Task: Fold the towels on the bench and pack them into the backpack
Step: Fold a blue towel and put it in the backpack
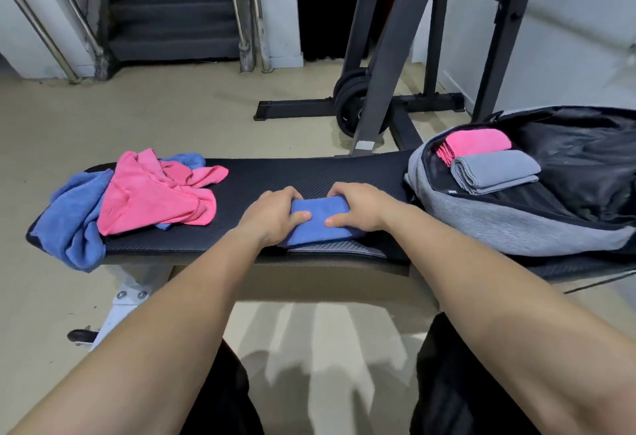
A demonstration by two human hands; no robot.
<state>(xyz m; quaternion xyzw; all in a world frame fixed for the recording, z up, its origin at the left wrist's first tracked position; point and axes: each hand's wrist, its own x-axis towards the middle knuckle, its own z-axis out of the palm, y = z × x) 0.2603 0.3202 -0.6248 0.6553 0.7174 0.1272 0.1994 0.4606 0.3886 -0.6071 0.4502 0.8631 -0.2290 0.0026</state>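
A folded blue towel point(318, 223) lies on the black bench point(275, 173) near its front edge. My left hand point(273, 214) grips its left side and my right hand point(358, 209) grips its right side, thumbs on top. At the bench's left end, a crumpled pink towel point(155, 193) lies over a crumpled blue towel point(79, 224) that hangs off the edge. The grey backpack point(499, 224) lies open on the right end, holding a folded pink towel point(476, 145) and a folded grey towel point(495, 171).
A black weight rack point(385, 66) with weight plates point(351, 100) stands on the floor behind the bench. Stairs with metal railings point(172, 7) rise at the back left. My legs are below the bench's front edge.
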